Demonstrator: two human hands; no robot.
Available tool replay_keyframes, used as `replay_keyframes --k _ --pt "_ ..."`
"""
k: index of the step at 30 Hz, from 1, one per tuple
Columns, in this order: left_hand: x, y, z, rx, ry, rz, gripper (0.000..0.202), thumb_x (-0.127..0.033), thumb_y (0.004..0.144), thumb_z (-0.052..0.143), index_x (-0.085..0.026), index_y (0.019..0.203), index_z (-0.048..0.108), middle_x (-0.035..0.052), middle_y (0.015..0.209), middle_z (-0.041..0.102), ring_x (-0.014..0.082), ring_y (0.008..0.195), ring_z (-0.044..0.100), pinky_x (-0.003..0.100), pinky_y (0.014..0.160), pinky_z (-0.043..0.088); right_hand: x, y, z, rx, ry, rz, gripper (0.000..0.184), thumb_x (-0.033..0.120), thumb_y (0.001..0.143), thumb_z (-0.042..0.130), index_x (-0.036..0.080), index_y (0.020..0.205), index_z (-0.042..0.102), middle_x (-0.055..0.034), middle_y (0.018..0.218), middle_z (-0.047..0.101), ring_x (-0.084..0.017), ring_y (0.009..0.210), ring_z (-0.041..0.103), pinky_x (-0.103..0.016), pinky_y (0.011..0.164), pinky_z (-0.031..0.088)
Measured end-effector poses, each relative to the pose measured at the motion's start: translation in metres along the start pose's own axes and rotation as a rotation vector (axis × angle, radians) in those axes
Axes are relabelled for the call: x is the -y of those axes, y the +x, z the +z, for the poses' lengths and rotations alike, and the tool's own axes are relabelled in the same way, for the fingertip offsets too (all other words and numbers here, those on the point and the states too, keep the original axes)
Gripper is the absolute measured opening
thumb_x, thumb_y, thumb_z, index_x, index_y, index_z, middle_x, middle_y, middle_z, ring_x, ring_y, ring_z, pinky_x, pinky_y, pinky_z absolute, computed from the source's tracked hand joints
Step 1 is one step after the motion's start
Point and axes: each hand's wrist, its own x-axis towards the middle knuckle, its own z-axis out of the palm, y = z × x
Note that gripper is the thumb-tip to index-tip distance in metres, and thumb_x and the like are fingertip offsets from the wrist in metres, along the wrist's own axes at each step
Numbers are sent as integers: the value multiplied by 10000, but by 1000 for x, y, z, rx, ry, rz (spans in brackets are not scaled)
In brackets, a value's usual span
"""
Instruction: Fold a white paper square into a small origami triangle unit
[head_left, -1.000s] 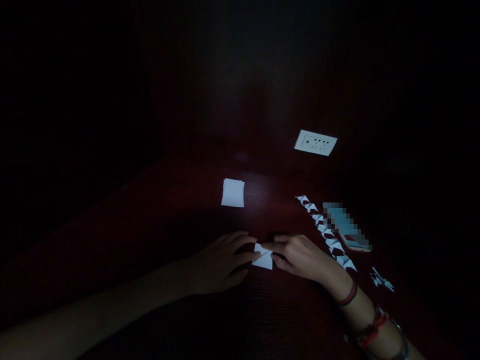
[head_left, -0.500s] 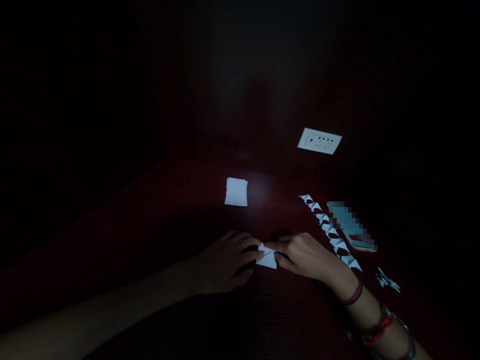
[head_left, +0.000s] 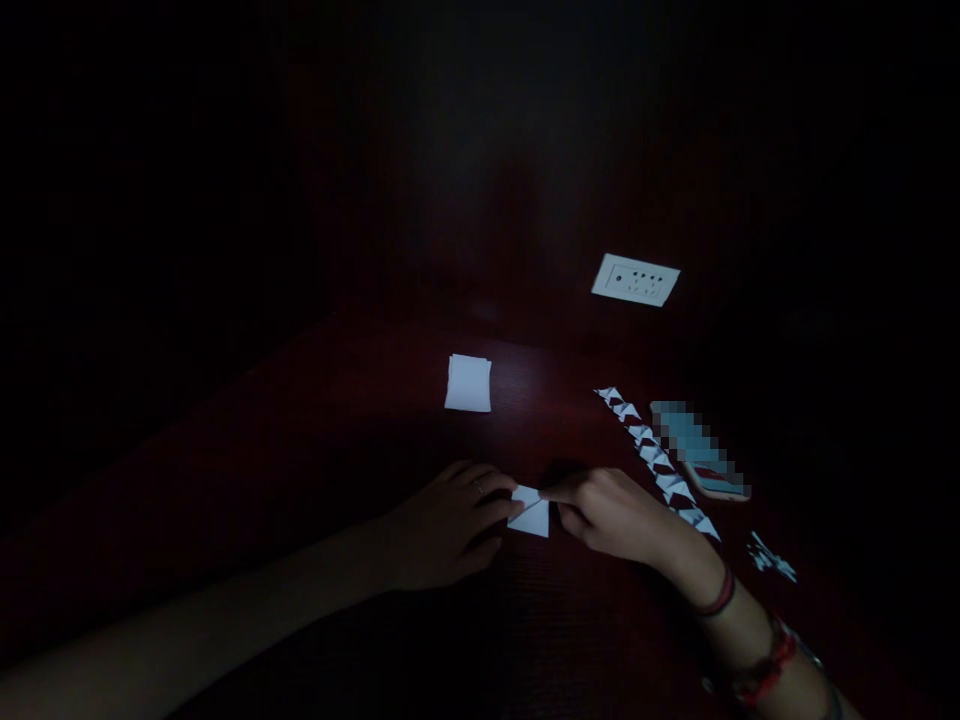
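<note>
A small folded white paper piece (head_left: 531,514) lies on the dark red table (head_left: 352,440) between my two hands. My left hand (head_left: 450,525) rests flat beside it, fingertips pressing its left edge; a ring shows on one finger. My right hand (head_left: 611,512) is curled, its forefinger and thumb pinching the paper's right edge. Red and dark bands circle my right wrist.
A stack of white paper squares (head_left: 469,383) sits farther back at centre. A row of several folded white triangles (head_left: 656,462) runs diagonally at the right, beside a phone (head_left: 701,450). A small paper scrap (head_left: 771,557) lies near my right forearm. A white wall socket (head_left: 635,279) is behind.
My right hand's fingers have curled in and now pinch the paper's right edge, and the paper looks folded narrower. My left hand has stayed in place.
</note>
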Motion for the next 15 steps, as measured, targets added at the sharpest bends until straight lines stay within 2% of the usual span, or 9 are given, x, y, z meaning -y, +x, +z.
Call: replay_keyframes --k 6,15 --pt "-2 1 -3 4 -5 -2 371 -228 827 444 -209 1196 416 71 1203 428 239 1096 368 421 933 287 -3 6 6 16 62 -59 417 145 793 424 237 1197 476 -44 957 642 -157 833 590 -252 696 404" --pt "-2 2 -3 24 -6 -11 380 -236 820 457 -212 1197 416 71 1214 416 242 1105 366 431 939 282 -6 6 11 -5 -44 -106 456 171 816 400 288 1256 397 -35 936 635 -152 764 579 -260 642 380"
